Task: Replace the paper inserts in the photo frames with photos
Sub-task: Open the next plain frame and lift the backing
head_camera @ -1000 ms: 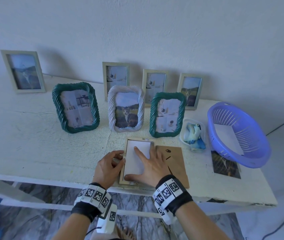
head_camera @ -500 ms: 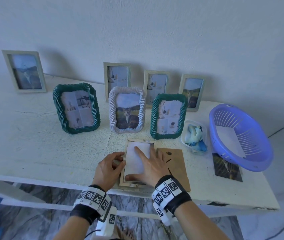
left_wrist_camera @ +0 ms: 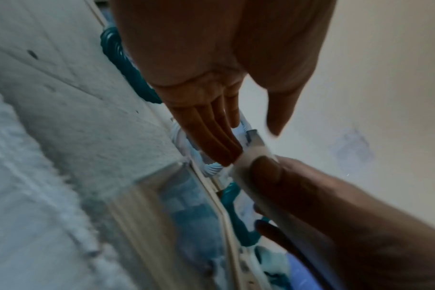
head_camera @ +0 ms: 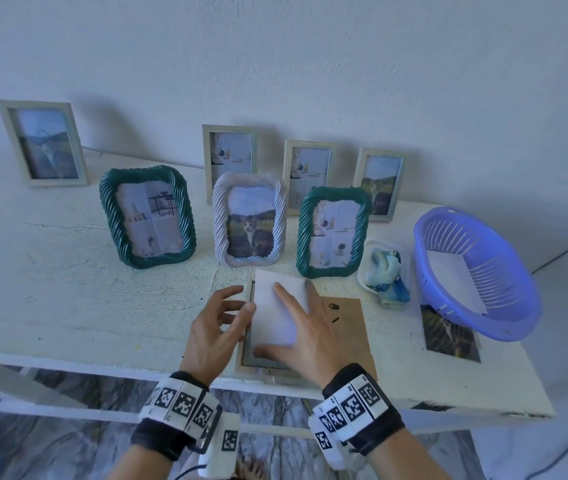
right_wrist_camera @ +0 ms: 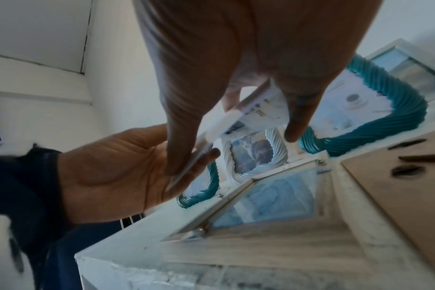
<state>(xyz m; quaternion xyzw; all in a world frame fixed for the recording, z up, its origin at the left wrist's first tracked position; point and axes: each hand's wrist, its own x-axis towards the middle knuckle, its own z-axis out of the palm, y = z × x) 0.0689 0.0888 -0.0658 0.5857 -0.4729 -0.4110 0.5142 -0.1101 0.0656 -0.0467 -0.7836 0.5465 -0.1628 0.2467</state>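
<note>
The right hand [head_camera: 305,336] pinches the paper insert [head_camera: 280,308], now lifted off the open frame [head_camera: 247,355] on the tabletop [head_camera: 67,289]; its fingers are clamped on the sheet. The left hand [head_camera: 215,332], fingers apart, touches the insert's left edge.

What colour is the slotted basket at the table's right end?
Purple-blue basket; the head view shows it best.

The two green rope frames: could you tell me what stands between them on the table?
The white rope frame with a cat photo stands between the green frames, clear in the head view.

Head view looks down over the table [head_camera: 67,306]; both wrist views, close, share the open frame [right_wrist_camera: 261,198].
</note>
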